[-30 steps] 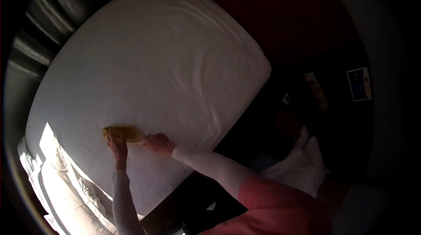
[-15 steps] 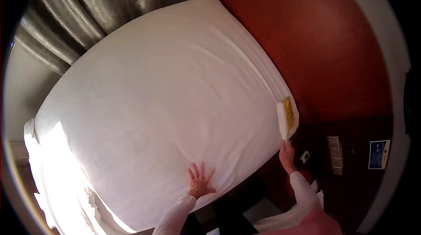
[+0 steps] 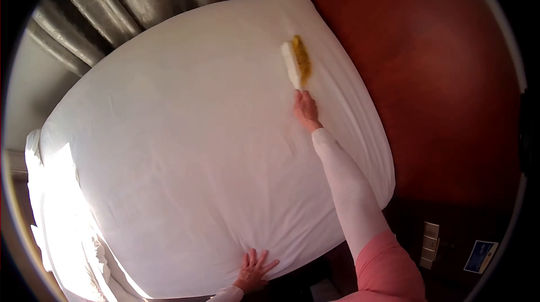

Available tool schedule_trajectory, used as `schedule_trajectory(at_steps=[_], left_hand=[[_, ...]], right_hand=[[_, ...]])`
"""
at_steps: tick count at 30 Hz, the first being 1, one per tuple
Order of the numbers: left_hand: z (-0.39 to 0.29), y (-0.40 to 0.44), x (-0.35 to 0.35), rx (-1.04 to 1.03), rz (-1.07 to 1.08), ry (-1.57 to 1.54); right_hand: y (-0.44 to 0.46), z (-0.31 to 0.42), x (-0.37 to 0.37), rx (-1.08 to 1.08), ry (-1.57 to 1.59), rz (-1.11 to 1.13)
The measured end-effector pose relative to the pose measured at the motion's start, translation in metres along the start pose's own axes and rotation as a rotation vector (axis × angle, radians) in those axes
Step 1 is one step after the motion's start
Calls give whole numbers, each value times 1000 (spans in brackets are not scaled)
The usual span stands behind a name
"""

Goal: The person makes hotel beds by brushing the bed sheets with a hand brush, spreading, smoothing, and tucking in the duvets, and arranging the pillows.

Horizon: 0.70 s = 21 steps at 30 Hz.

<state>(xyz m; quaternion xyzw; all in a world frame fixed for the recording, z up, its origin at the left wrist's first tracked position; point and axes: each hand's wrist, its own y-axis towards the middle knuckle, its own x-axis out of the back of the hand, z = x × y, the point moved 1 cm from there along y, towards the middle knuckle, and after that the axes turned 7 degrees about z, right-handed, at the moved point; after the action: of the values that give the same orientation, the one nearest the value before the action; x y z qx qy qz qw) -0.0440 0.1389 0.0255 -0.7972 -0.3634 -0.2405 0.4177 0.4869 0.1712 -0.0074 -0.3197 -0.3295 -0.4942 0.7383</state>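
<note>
A bed with a white fitted sheet (image 3: 185, 127) fills most of the view. My right hand (image 3: 306, 110) is closed around the handle of a bed brush (image 3: 296, 63) with a white back and yellow bristles. The brush is over the far right part of the bed, its bristles facing right; whether they touch the sheet I cannot tell. My left hand (image 3: 255, 270) presses flat on the sheet at the near edge, fingers spread. Creases in the fabric fan out from it.
A reddish-brown headboard (image 3: 416, 77) runs along the right side. Grey patterned curtains (image 3: 101, 9) hang at the upper left. Bunched white bedding (image 3: 67, 234) lies in bright sun at the left. Wall switches (image 3: 430, 244) and a blue card (image 3: 481, 256) are at the lower right.
My right hand has carried the brush from the bed's near right corner to the far right part. My left hand stays pressed on the sheet's near edge, lower in the shifted view.
</note>
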Motion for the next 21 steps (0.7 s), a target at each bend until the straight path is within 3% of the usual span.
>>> schedule_trajectory(at_steps=[1, 3, 5, 6, 7, 8, 10, 11, 12, 13, 15, 17, 18, 20, 21], left_hand=[[-4, -6, 15, -22, 17, -57], [2, -1, 41, -127, -54, -232], [27, 3, 74, -304, -213, -472], [57, 12, 123, -270, -285, -302], [99, 27, 152, -174, -439, -294], [144, 41, 183, 8, -578, -281], [234, 64, 235, 440, -841, -44], [269, 71, 253, 696, -837, -38], [297, 83, 251, 855, -917, -74], [296, 102, 248, 983, -834, -12], [257, 128, 247, 436, -674, 97], [215, 157, 233, 91, -555, 112], [207, 165, 226, 51, -553, 147], [230, 186, 194, 33, -586, -174], [233, 193, 188, 3, -590, -205]], right_hand=[[-7, -54, 42, -193, -84, -81], [-67, -182, 113, -321, -176, -196], [-172, -250, 168, -373, -399, -69], [-221, -256, 184, -432, -401, -36], [-265, -267, 194, -380, -306, -39], [-297, -261, 199, -473, -323, -64], [-332, -250, 202, -426, -322, -128], [-326, -219, 200, -436, -241, -138], [-313, -201, 189, -315, -199, -202], [-293, -185, 175, -278, -144, -104], [-233, -127, 134, -91, -53, 10], [-180, -39, 71, 112, -6, 225], [-157, 2, 33, 419, -83, 251], [-128, 94, -44, 796, 18, 343], [-122, 141, -65, 991, -330, 133]])
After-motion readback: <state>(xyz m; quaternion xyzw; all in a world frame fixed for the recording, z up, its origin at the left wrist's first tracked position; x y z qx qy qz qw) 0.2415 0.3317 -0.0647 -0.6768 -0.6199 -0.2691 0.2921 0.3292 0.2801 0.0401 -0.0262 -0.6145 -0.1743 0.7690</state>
